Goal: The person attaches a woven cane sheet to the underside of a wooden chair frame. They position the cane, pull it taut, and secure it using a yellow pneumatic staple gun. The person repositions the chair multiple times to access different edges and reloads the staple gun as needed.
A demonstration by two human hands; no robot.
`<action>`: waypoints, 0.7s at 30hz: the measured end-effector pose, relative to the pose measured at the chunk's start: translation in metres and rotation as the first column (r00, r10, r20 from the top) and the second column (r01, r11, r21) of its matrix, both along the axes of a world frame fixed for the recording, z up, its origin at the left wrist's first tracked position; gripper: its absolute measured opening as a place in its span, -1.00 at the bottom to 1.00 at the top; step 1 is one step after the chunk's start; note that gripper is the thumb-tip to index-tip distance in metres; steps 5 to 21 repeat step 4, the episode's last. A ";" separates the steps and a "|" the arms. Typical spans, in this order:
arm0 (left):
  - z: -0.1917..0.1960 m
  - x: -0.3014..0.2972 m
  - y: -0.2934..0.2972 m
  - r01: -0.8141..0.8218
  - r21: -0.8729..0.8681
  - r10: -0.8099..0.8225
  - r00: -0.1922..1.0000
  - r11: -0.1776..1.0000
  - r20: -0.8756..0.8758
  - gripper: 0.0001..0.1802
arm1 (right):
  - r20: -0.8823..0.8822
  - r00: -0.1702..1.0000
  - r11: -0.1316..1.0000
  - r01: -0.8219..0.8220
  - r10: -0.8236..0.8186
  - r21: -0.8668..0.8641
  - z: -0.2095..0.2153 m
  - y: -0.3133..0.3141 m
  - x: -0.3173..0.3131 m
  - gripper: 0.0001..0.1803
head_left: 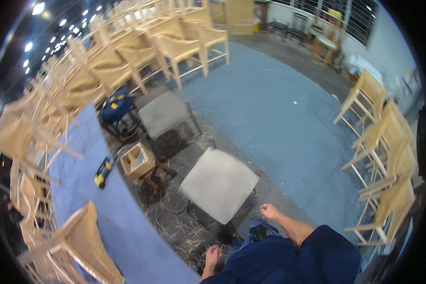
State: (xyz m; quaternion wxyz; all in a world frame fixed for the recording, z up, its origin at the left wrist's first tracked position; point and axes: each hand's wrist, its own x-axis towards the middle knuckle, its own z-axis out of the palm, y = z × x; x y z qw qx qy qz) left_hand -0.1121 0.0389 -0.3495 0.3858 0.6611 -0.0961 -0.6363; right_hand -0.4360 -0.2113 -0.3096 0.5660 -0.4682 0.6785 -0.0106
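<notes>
My right hand hangs in front of my body with its fingers loosely curled, and nothing shows in it. Lower down, my left hand also has its fingers curled in, apart from any object I can see. Nearest to both hands is a seat with a pale grey square top; neither hand touches it. Beyond it stands a grey padded chair. To the left, a small wooden box with things inside rests on a dark wooden stool.
Wooden chairs with tan woven seats stand packed at the far left, and several more line the right. A yellow and black tool lies on the blue-grey mat. A dark blue round stool stands nearby. Straw-like scraps litter the floor.
</notes>
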 end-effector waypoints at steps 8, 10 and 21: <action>-0.013 0.022 0.010 -0.142 0.413 0.078 0.983 0.900 0.168 -0.62 | 0.099 0.986 0.991 0.135 -0.134 0.001 -0.023 0.003 -0.052 -0.56; -0.013 0.022 0.010 -0.142 0.413 0.078 0.983 0.900 0.168 -0.62 | 0.099 0.986 0.991 0.135 -0.134 0.001 -0.023 0.003 -0.052 -0.56; -0.013 0.022 0.010 -0.142 0.413 0.078 0.983 0.900 0.168 -0.62 | 0.099 0.986 0.991 0.135 -0.134 0.001 -0.023 0.003 -0.052 -0.56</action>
